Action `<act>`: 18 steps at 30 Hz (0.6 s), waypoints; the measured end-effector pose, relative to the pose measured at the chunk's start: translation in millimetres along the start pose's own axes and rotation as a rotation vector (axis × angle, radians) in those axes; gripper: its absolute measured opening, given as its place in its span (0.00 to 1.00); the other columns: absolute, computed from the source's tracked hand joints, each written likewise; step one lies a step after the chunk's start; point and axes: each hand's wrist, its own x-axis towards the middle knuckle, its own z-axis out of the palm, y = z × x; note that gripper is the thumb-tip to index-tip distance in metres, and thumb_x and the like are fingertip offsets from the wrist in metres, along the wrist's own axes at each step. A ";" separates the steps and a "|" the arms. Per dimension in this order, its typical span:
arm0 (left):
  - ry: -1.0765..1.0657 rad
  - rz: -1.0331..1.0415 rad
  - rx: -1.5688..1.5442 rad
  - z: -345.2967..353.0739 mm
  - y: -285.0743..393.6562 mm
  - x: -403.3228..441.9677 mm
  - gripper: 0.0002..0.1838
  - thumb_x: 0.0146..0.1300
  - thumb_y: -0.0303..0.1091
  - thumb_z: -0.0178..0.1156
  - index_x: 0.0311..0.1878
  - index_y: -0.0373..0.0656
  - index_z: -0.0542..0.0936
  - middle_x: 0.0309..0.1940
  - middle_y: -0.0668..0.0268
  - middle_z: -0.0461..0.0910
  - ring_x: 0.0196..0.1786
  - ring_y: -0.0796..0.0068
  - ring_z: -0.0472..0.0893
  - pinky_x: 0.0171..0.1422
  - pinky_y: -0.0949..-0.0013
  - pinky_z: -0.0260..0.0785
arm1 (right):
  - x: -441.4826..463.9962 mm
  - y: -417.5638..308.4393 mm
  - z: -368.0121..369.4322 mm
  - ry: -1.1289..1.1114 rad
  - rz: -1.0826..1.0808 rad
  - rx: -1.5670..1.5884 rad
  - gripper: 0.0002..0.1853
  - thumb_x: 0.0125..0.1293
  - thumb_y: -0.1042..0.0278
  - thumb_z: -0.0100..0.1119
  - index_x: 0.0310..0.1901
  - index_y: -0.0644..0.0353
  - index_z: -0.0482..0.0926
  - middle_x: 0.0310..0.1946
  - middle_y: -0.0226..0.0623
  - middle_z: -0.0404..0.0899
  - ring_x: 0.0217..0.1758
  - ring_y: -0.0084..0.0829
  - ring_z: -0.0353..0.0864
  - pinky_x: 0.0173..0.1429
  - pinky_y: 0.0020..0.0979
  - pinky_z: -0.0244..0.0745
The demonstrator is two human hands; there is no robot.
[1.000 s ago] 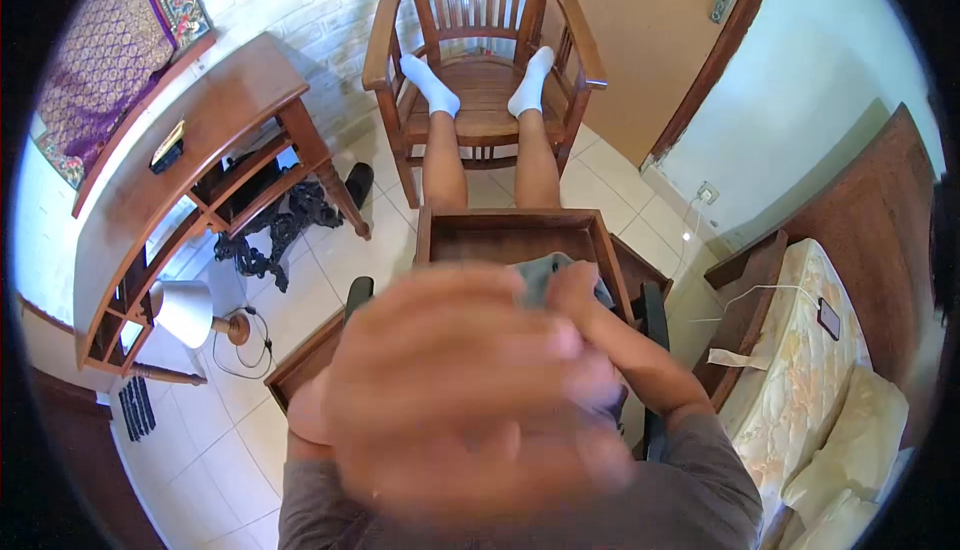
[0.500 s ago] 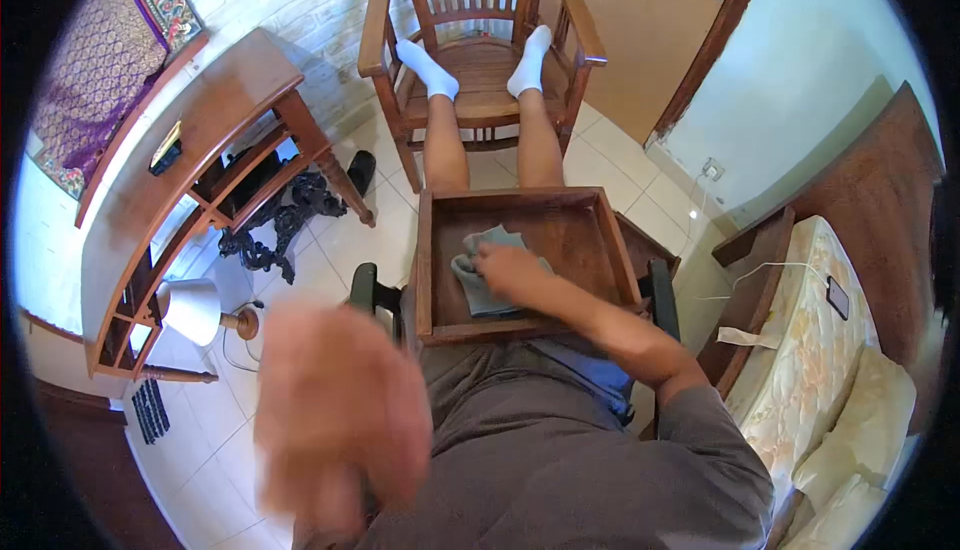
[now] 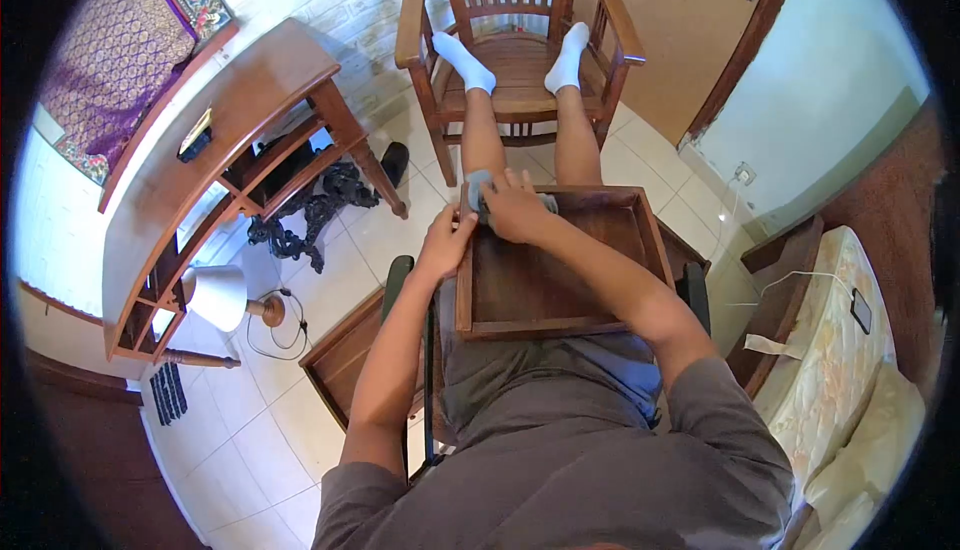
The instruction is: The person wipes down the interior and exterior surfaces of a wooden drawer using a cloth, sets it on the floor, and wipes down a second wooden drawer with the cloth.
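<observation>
A shallow brown wooden drawer [image 3: 560, 295] rests across my lap, its inside facing up. My left hand [image 3: 447, 242] grips its left side near the far corner, with the thumb at the rim. At that same far left corner, my right hand [image 3: 514, 210] presses a grey-green cloth [image 3: 479, 188] against the wood. Part of the cloth hangs over the corner, and some of it is hidden under my fingers.
My feet in white socks rest on a wooden armchair [image 3: 520, 75] ahead. A wooden desk [image 3: 250, 90] and a fallen lamp [image 3: 218, 297] are at left. Another wooden drawer [image 3: 345, 355] lies low beside my chair. At right is a mattress [image 3: 835, 350] with a phone [image 3: 860, 310].
My right hand and the cloth have moved from the drawer's floor to its far left corner. My left hand, blurred and raised before, now holds the drawer's left side. The view has shifted slightly.
</observation>
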 end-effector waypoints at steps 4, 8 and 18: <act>-0.022 0.024 0.038 0.8 -5.1 -1.9 0.28 0.74 0.38 0.67 0.71 0.36 0.73 0.57 0.53 0.83 0.53 0.63 0.86 0.59 0.60 0.79 | 37.5 6.1 1.9 -0.355 -0.027 0.257 0.36 0.63 0.54 0.72 0.68 0.64 0.74 0.61 0.53 0.79 0.63 0.54 0.81 0.70 0.50 0.75; -0.051 0.016 0.011 1.2 -6.8 -1.0 0.28 0.72 0.35 0.66 0.71 0.36 0.72 0.57 0.52 0.83 0.52 0.63 0.86 0.58 0.60 0.80 | 24.9 28.1 4.8 -0.237 -0.144 0.328 0.34 0.62 0.51 0.74 0.65 0.61 0.75 0.57 0.51 0.82 0.60 0.53 0.83 0.65 0.52 0.77; -0.061 0.034 0.025 2.4 -4.9 2.4 0.27 0.71 0.35 0.65 0.69 0.35 0.73 0.57 0.52 0.82 0.53 0.63 0.85 0.61 0.60 0.78 | -44.1 146.8 -24.5 -0.362 -0.131 0.327 0.24 0.68 0.40 0.70 0.47 0.56 0.85 0.44 0.46 0.89 0.51 0.53 0.88 0.56 0.56 0.78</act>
